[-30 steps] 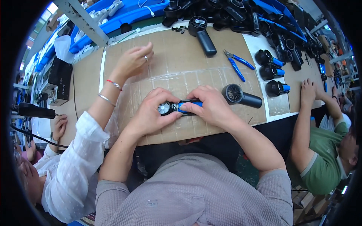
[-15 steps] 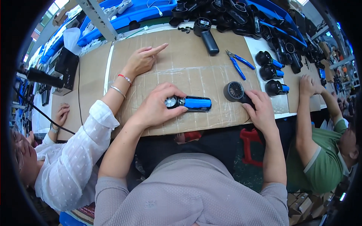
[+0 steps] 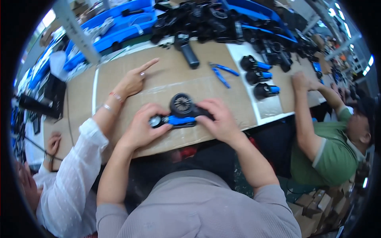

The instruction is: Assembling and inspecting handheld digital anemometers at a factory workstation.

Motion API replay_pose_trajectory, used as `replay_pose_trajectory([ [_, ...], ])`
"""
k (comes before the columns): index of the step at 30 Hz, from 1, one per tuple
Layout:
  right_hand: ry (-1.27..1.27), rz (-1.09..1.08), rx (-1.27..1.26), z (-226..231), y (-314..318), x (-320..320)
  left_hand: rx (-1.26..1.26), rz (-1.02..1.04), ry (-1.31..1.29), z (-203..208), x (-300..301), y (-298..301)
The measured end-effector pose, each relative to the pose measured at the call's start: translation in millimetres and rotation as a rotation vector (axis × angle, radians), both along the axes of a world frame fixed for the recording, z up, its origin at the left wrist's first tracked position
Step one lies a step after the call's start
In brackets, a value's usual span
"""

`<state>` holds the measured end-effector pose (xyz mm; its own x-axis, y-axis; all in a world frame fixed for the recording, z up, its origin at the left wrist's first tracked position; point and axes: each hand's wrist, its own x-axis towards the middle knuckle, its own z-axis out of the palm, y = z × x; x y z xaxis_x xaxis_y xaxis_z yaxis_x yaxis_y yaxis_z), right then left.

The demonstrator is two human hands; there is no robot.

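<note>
My left hand (image 3: 145, 126) pinches the round end of an open black handheld fan body (image 3: 180, 120). A blue cylindrical battery lies along its handle. My right hand (image 3: 219, 118) grips the handle of a black fan shell (image 3: 183, 103) with a round slotted grille. This shell is right behind the fan body, partly overlapping it in the view; whether the two touch I cannot tell. Both pieces are low over the cardboard-covered table (image 3: 166, 89). My right fingers hide most of the shell's handle.
Blue-handled cutting pliers (image 3: 223, 74) and a black handheld fan (image 3: 186, 50) lie farther back. Several fan bodies with blue batteries (image 3: 262, 75) line the right. Behind is a heap of black parts (image 3: 198, 22). A co-worker's hand (image 3: 133, 82) points from the left; another person (image 3: 329, 154) works at right.
My right hand has brought the grille shell leftward to the fan body in my left hand. The whole view has shifted as my head turned. The co-worker's finger still points.
</note>
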<state>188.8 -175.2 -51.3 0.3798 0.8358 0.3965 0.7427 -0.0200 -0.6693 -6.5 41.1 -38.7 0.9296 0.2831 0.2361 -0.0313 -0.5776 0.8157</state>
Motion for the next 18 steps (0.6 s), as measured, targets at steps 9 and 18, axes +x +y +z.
replay_pose_trajectory([
  [9,-0.203,-0.493,-0.034,46,-94,132,-0.042,0.022,0.015,4,4,-2],
  [18,-0.256,-0.57,-0.058,49,-125,143,-0.034,0.012,0.025,1,7,-3],
])
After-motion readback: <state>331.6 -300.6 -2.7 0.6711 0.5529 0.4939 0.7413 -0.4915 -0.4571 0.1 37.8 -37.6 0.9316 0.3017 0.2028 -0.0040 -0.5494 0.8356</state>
